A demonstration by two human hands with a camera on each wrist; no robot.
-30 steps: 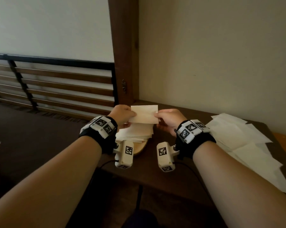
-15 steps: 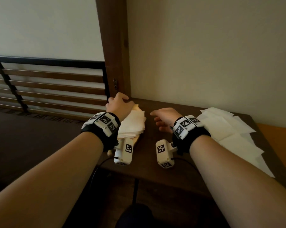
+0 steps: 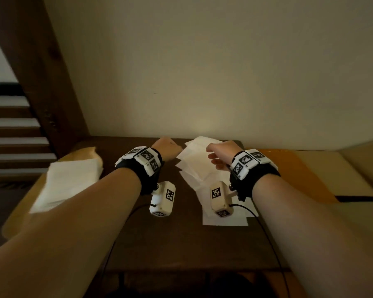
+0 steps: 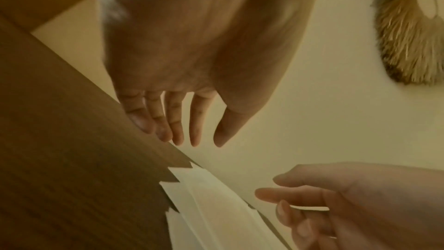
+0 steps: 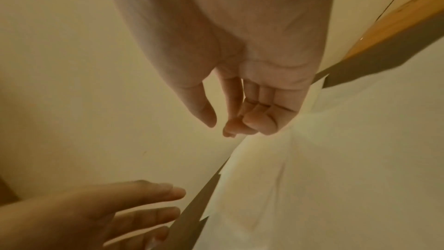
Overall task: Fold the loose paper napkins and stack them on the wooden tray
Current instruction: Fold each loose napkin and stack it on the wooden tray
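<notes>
— Napkins first: where are they?

— Two lots. The loose napkins lie spread in an overlapping heap on the right half of the dark counter, reaching back almost to the wall. The folded napkins sit in a stack on the wooden tray at the counter's left edge; the head view blurs that stack, so its edges are hard to read.

— And the hands?

— Both hover over the middle of the counter, wrists side by side. The left hand is just left of the loose heap, over bare wood. In the left wrist view its fingers point down, nearly straight and slightly apart, thumb set off to the side, holding nothing.

— The right one?

— The right hand is above the loose heap. From the right wrist view its fingers curl loosely inward with the thumb apart from them; nothing is pinched between them. Whether a fingertip touches the top sheet I cannot tell.

— Anything else around?

— A dark wooden post stands behind the tray, with slatted rails to its left. An orange surface adjoins the counter on the right. The left wrist view also catches a straw-coloured fringed ornament on the wall.
</notes>
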